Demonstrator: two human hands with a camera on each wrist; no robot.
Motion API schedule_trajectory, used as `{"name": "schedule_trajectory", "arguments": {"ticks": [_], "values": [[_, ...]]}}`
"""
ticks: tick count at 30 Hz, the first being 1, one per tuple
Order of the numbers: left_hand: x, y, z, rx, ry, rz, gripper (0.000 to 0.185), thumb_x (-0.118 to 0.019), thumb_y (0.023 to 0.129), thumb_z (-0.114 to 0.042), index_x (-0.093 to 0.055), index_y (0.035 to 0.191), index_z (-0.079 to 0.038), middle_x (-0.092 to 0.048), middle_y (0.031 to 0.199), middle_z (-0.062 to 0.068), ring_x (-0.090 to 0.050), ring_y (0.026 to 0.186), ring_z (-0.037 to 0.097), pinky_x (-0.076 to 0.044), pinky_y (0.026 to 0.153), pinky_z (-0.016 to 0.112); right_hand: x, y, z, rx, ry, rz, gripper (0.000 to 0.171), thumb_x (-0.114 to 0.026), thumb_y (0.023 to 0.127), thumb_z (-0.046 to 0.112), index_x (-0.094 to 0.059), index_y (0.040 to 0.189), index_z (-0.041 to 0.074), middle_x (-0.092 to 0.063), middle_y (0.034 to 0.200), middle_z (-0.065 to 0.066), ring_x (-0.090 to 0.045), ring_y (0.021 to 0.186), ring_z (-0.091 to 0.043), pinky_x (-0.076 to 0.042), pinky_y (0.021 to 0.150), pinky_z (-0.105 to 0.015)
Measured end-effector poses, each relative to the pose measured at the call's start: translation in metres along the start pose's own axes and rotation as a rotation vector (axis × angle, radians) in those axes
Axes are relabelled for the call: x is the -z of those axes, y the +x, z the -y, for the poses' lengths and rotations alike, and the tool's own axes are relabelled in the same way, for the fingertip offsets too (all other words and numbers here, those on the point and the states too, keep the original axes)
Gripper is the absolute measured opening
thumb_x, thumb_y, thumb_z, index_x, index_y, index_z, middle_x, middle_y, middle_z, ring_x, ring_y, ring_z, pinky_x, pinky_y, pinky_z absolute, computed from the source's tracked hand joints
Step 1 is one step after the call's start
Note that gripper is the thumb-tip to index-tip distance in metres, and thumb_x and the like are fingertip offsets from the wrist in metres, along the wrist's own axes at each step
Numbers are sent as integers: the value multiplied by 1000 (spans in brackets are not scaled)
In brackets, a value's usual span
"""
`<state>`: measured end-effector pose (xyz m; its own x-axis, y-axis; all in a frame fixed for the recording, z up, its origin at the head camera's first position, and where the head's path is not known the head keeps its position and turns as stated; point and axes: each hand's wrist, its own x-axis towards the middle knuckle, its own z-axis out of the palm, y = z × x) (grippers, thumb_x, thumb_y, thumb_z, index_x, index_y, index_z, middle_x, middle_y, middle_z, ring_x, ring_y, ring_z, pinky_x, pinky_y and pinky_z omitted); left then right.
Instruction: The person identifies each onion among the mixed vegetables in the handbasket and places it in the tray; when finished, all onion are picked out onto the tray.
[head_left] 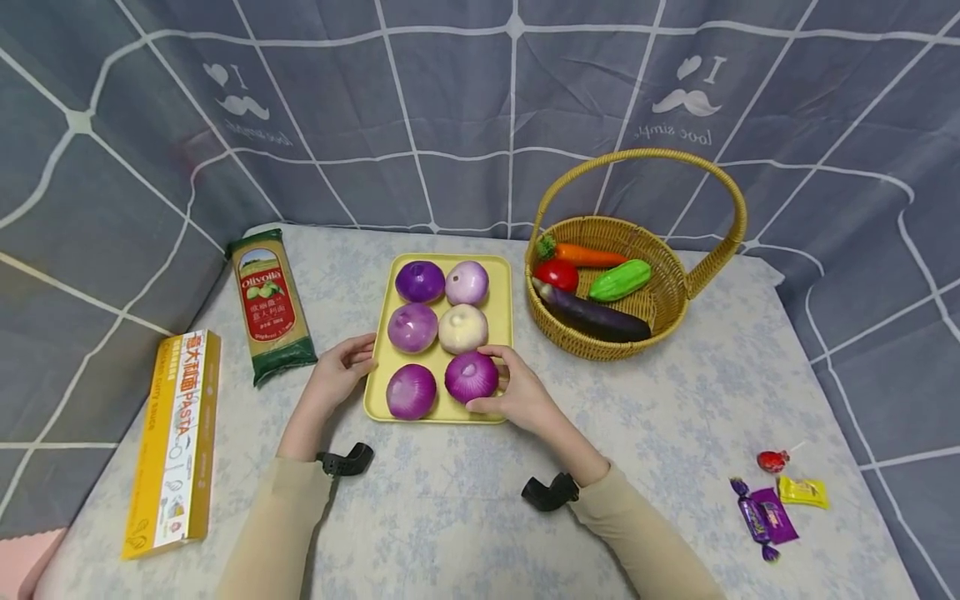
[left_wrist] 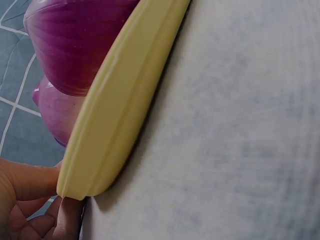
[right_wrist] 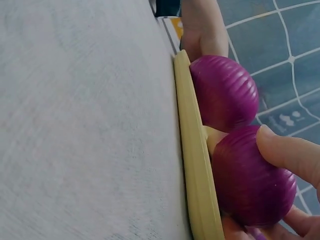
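Observation:
A shallow yellow tray (head_left: 444, 412) holds several onions in two columns, most of them purple and one of them a cream onion (head_left: 463, 328). My right hand (head_left: 517, 396) grips the front right purple onion (head_left: 471, 377), thumb on its near side and fingers round its far side. In the right wrist view this onion (right_wrist: 252, 175) sits low at the tray. My left hand (head_left: 341, 371) holds the tray's left rim, and in the left wrist view its thumb (left_wrist: 35, 182) touches the rim with fingers beside it. Beside that hand lies the front left purple onion (head_left: 411, 392).
A wicker basket (head_left: 607, 346) with a tall handle holds a carrot, tomato, eggplant and green vegetable, right of the tray. A pasta packet (head_left: 272, 304) and a yellow pasta box (head_left: 172, 442) lie left. Several wrapped candies (head_left: 776, 512) lie at the right. A tiled-pattern curtain (head_left: 465, 108) hangs behind.

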<state>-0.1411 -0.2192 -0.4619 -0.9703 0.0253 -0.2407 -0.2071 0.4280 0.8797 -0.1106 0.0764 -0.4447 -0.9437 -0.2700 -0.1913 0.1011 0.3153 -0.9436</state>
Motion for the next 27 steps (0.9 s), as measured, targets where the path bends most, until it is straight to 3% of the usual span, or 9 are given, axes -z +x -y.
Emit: {"name": "schedule_trajectory", "arguments": {"ticks": [6,11,23,27], "values": [[0,0,-1,-6,3,3,49,-57,99,-6,-45,146,-1,-56,135,24,-55,123,33,-47,83,6,-4,3,0,21,-6,2,83,-87,70,4,-45,141,7,-51,138,-19,-59,120,-35,-53,99,-42],[-1,-2,0,4,3,8,49,-56,99,-6,-44,147,-2,-56,136,22,-54,123,32,-48,82,6,-7,2,-2,36,34,21,80,-84,72,-1,-44,140,0,-55,133,-20,-59,120,-35,-51,102,-41],[0,-5,2,6,4,8,49,-56,100,-9,-45,147,-3,-56,136,23,-54,124,32,-48,85,7,3,-8,2,-21,51,12,78,-83,77,6,-42,144,4,-53,139,-19,-55,126,-37,-47,107,-43],[2,-8,2,17,28,-2,49,-56,100,-10,-44,147,-3,-56,136,22,-54,124,32,-47,83,8,12,-11,6,1,61,22,73,-79,82,10,-42,144,4,-51,141,-20,-51,130,-37,-43,111,-45]]}}
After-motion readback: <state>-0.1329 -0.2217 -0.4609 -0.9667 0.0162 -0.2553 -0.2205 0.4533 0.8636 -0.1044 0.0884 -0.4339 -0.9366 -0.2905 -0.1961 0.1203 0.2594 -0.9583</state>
